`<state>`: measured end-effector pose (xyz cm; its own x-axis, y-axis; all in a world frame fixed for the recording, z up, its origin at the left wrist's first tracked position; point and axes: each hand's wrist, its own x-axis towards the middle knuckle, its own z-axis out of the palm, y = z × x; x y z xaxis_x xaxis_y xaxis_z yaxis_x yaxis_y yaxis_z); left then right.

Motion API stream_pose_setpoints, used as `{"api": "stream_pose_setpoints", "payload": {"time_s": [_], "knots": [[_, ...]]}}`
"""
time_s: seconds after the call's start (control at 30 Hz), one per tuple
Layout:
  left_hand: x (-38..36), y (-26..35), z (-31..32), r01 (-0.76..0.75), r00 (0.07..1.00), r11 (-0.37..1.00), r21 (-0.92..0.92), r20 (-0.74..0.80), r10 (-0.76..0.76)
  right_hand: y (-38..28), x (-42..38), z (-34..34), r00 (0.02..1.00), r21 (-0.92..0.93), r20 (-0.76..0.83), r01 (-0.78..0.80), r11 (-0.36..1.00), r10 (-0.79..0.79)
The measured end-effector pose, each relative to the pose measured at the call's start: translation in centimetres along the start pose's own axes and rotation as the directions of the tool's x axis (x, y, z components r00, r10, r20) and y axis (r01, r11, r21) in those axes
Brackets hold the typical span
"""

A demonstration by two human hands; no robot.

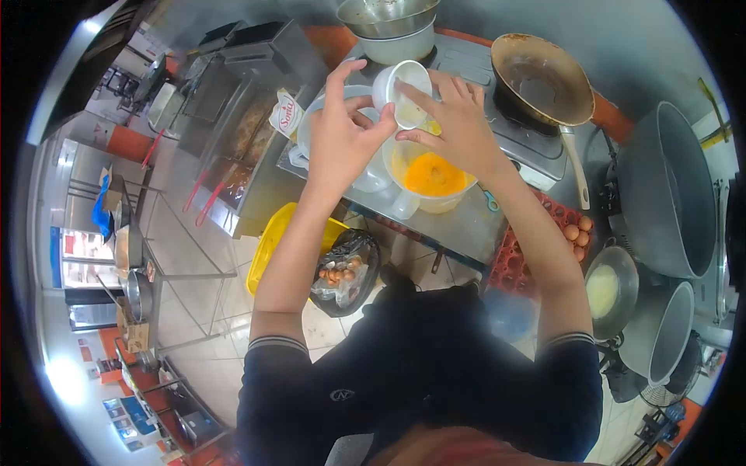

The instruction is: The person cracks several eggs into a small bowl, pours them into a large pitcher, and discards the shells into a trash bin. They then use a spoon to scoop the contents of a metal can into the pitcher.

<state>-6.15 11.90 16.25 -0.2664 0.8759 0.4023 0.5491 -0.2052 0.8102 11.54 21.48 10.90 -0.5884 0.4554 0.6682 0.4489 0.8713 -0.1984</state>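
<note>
My left hand [350,140] grips a small white cup [416,71], tilted so that its mouth faces right and down. The index finger of my right hand [462,128] reaches into the cup's mouth, its other fingers spread. Some pale residue shows inside the cup. Right below is a plastic pitcher [406,206] with orange-yellow beaten egg [435,175] in it. Behind my left hand stands a large pale bowl [305,128], partly hidden. A packet marked Sonia [286,113] lies at the bowl's left.
A frying pan [536,70] sits on the stove at right. Red egg trays [509,260] hold several brown eggs [576,233]. A black bag with eggshells [342,272] lies by a yellow bin [272,241]. Large pots [672,194] stand far right; a fryer [249,140] is left.
</note>
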Motion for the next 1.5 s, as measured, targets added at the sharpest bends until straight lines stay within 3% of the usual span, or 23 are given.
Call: {"api": "stream_pose_setpoints", "payload": {"time_s": [0.23, 0.4, 0.6, 0.8, 1.03, 1.13, 1.33, 1.4, 1.43, 1.5], "knots": [[-1.1, -2.6, 0.5, 0.123, 0.992, 0.983, -0.135, 0.045, -0.118, 0.3, -0.6, -0.4, 0.993, 0.045, 0.112, 0.033, 0.998, -0.038], [-2.8, -3.5, -0.7, 0.25, 0.968, 0.873, -0.419, 0.077, -0.241, -1.5, 0.4, -1.2, 0.981, -0.016, 0.17, 0.098, 0.995, -0.093], [-8.1, -4.0, -5.9, 0.239, 0.949, 0.812, -0.533, -0.049, -0.312, -7.4, 2.4, -0.3, 0.949, 0.14, 0.238, 0.177, 0.974, -0.207], [-16.1, -6.3, -12.2, 0.299, 0.845, 0.771, -0.562, -0.219, -0.487, -14.8, 3.1, 5.9, 0.873, 0.365, 0.352, 0.203, 0.909, -0.337], [-24.8, -10.5, -16.2, 0.336, 0.662, 0.782, -0.524, -0.459, -0.592, -22.1, 1.7, 15.0, 0.727, 0.549, 0.429, 0.261, 0.794, -0.536], [-28.3, -13.1, -17.0, 0.33, 0.61, 0.763, -0.557, -0.491, -0.622, -24.5, 1.2, 18.1, 0.657, 0.665, 0.479, 0.16, 0.729, -0.582], [-32.7, -16.8, -18.0, 0.382, 0.487, 0.758, -0.528, -0.582, -0.651, -27.7, -1.2, 24.0, 0.518, 0.697, 0.498, 0.239, 0.677, -0.695], [-33.7, -17.1, -18.5, 0.555, 0.525, 0.794, -0.249, -0.636, -0.566, -28.6, -1.5, 24.8, 0.523, 0.726, 0.503, 0.176, 0.665, -0.687], [-34.2, -17.3, -18.5, 0.559, 0.511, 0.788, -0.26, -0.64, -0.574, -29.0, -1.4, 25.1, 0.537, 0.734, 0.516, 0.124, 0.668, -0.667], [-35.1, -18.2, -18.6, 0.627, 0.563, 0.776, -0.06, -0.654, -0.505, -29.2, -2.3, 26.7, 0.542, 0.737, 0.518, 0.111, 0.667, -0.662]]}}
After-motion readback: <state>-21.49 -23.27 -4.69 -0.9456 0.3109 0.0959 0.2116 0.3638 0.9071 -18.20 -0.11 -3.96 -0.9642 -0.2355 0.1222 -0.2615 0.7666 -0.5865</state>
